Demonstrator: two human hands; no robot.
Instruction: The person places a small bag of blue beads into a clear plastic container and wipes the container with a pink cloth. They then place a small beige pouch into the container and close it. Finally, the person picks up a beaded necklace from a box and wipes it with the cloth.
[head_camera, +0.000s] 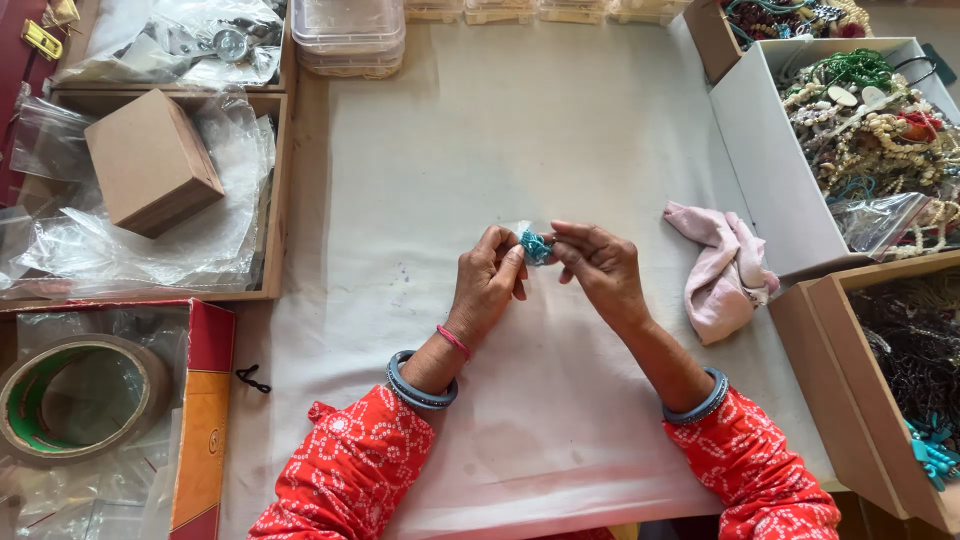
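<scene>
Beads (535, 246), a small teal cluster in a scrap of clear plastic, sit pinched between both hands above the middle of the counter (520, 130), which is covered in pale cloth. Far to the left of the hands a roll of brown tape (80, 395) lies in a red-edged box among plastic bags, and above it a wooden tray (280, 180) holds a small cardboard box (150, 160) on crumpled clear bags. A small black clip (252, 379) lies on the cloth just left of the left forearm. Beyond the hands, at the far edge, stands a stack of clear plastic boxes (348, 35).

The left hand (487, 283) has thumb and fingertips closed on the left side of the beads; its wrist wears a red thread and a grey-blue bangle. The right hand (598, 265) meets it, fingertips closed on the right side of the same cluster, so the two hands touch at the beads. Both sleeves are red with a white print.

Just right of the right hand lies a crumpled pink cloth (725, 270). Past that, a white box (770, 170) is heaped with beaded necklaces, and nearer the person a brown box (850, 400) holds dark strands and some teal pieces.
</scene>
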